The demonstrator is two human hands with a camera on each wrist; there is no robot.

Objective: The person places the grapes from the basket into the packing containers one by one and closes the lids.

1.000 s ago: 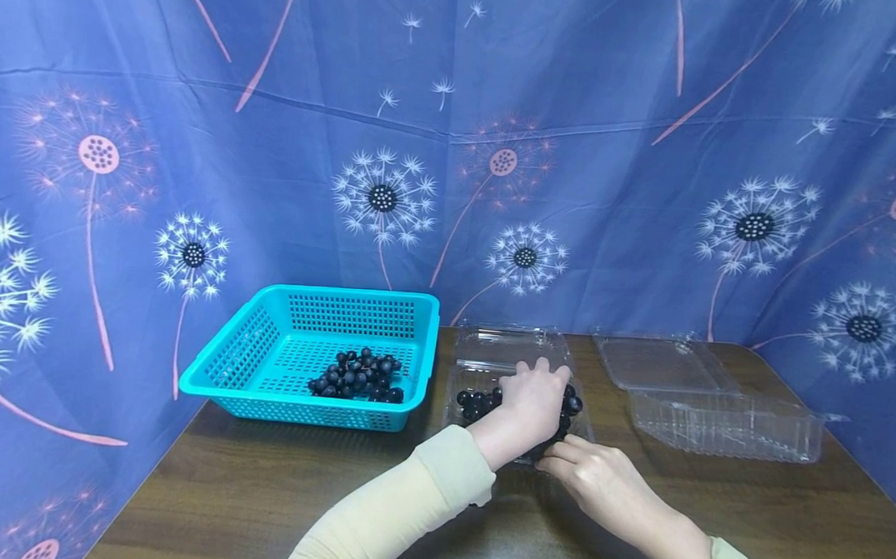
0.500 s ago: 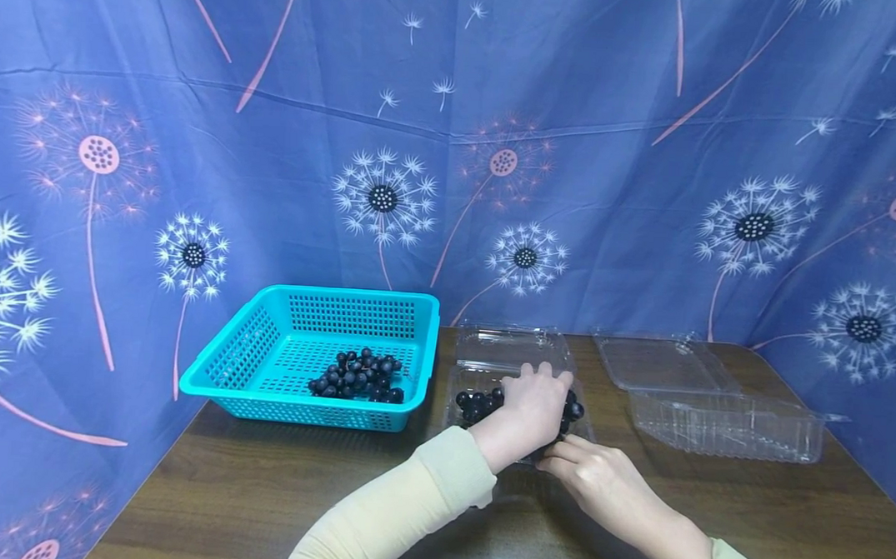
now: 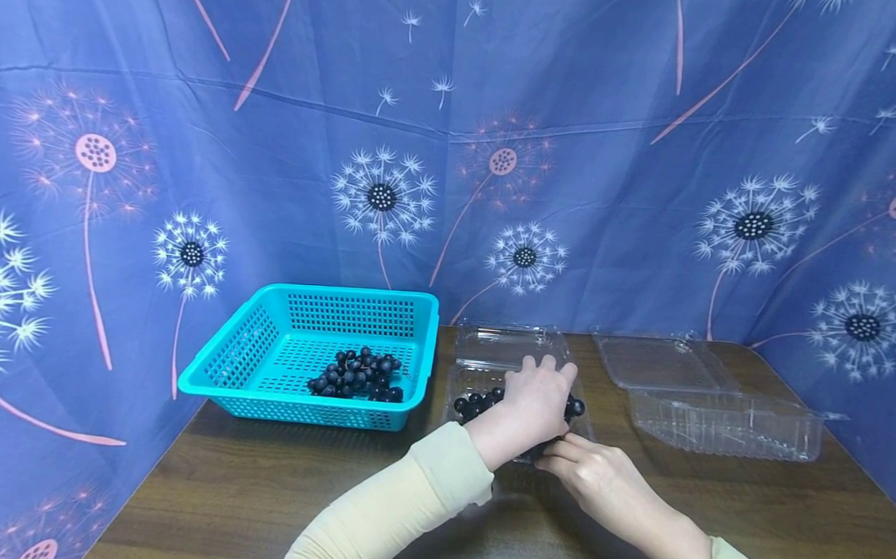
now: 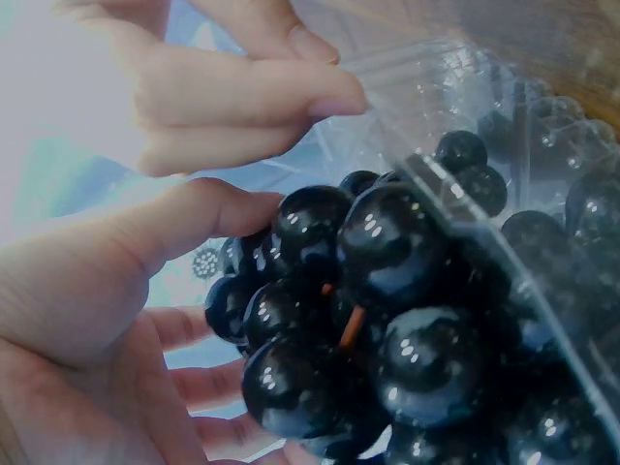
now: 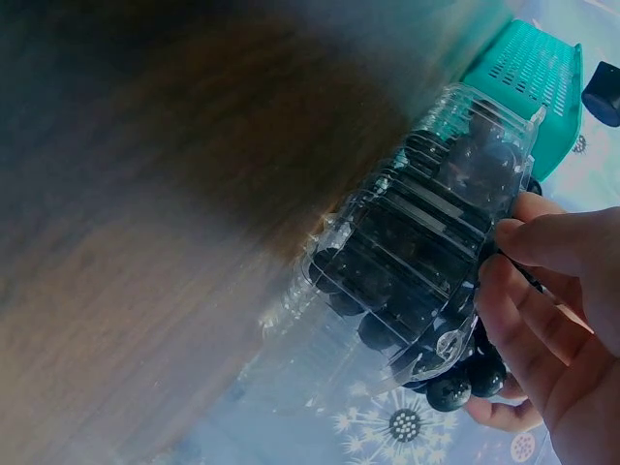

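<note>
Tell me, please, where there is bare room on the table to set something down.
The table is bare between the teal basket and the left sleeve, and between the right hand and the far-right container. The middle is crowded: both hands, left included, are at the middle container with its grapes. Only a narrow strip separates it from the basket.

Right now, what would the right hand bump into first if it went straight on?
The right hand would probably meet the near wall of the clear container first, right at its fingertips, with dark grapes beyond; exact depth is hard to judge.
</note>
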